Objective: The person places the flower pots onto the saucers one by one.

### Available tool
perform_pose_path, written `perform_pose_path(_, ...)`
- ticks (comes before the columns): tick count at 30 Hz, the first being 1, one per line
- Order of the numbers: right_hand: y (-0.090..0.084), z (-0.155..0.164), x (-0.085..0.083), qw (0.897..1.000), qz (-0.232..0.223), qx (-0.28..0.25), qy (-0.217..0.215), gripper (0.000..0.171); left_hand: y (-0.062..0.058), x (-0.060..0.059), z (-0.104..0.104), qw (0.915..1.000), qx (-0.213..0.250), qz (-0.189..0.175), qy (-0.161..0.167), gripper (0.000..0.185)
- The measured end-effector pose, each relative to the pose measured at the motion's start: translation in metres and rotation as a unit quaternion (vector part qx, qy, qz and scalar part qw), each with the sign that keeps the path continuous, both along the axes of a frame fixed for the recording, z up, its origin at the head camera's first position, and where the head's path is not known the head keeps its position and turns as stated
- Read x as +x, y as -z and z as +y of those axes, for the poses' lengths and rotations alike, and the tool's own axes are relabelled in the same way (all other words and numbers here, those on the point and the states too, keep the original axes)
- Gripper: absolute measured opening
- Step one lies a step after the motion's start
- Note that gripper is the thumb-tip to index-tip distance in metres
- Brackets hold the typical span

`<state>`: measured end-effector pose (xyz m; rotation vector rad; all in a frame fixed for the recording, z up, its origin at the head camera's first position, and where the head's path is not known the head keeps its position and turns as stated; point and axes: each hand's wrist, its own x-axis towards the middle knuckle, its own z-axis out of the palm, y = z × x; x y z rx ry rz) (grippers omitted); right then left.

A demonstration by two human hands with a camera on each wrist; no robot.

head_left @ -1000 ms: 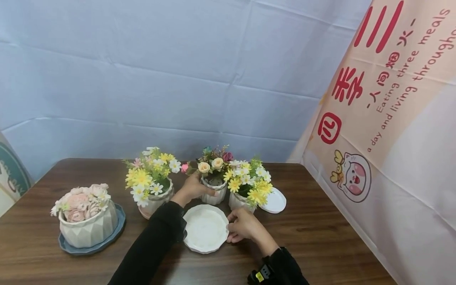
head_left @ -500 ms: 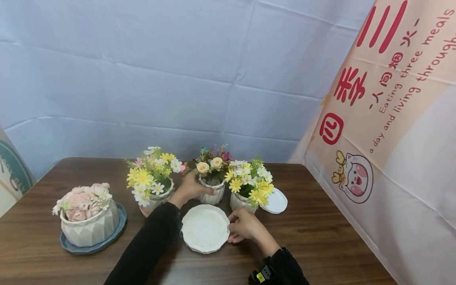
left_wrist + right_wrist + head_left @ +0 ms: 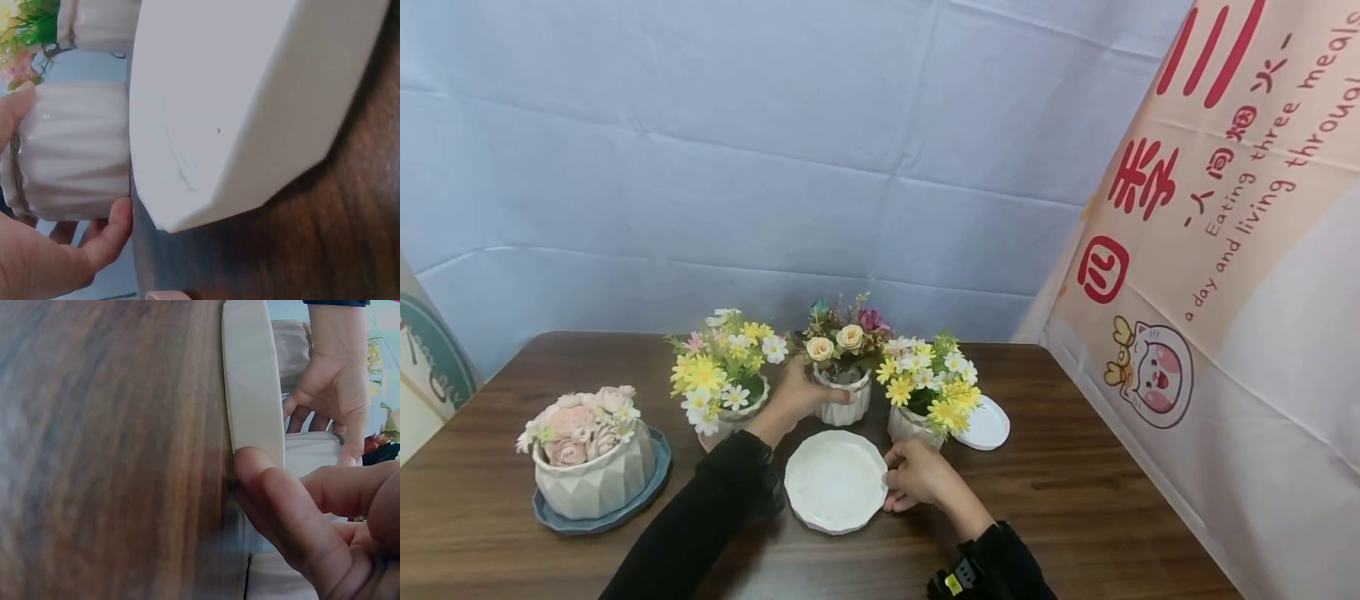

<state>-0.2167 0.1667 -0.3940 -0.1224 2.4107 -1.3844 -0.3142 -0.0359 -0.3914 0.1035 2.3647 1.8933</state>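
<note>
My left hand (image 3: 792, 395) grips a white ribbed flowerpot (image 3: 847, 406) at the back middle of the table. Cream roses and a purple bloom (image 3: 850, 337) fill it. In the left wrist view, fingers and thumb lie on both sides of this flowerpot (image 3: 78, 150). In front of it is a white saucer (image 3: 835, 482) with a faceted rim. My right hand (image 3: 925, 477) pinches the saucer's right edge, and the right wrist view has fingertips against the saucer's rim (image 3: 255, 381). Just behind the right hand stands a pot of yellow and white daisies (image 3: 917, 429).
Another daisy pot (image 3: 730, 423) is left of my left hand. Farther left, a wide faceted pot (image 3: 595, 479) with pink flowers sits on a blue saucer (image 3: 662, 475). A small white saucer (image 3: 988, 425) lies at right on the brown table (image 3: 1075, 517). Cloth (image 3: 737, 167) hangs behind.
My left hand and the rose flowerpot have shifted slightly left and back, away from the right-hand daisy pot. The right hand stays on the saucer's edge. The head view has turned a little.
</note>
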Motion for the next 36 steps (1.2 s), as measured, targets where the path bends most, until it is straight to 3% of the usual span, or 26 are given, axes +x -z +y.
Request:
perform_pose_path(11,0.001,-0.001,-0.001,1.000,0.001,0.003,-0.004,0.015,-0.005,0.007,-0.003,1.0000,-0.003,-0.001,-0.003,0.119)
perform_pose_path(21,0.000,0.000,-0.001,1.000,0.002,0.003,-0.006,0.015,-0.007,0.022,0.001,0.9987,-0.033,0.010,-0.039,0.123)
perform_pose_path(28,0.001,0.000,-0.002,1.000,0.004,-0.005,-0.011,0.013,-0.009,0.032,0.000,0.9961,0.018,0.077,-0.038,0.095)
perform_pose_path(36,0.002,0.001,-0.002,1.000,0.006,-0.009,-0.015,0.012,-0.004,0.047,-0.002,0.9923,0.074,0.100,-0.010,0.089)
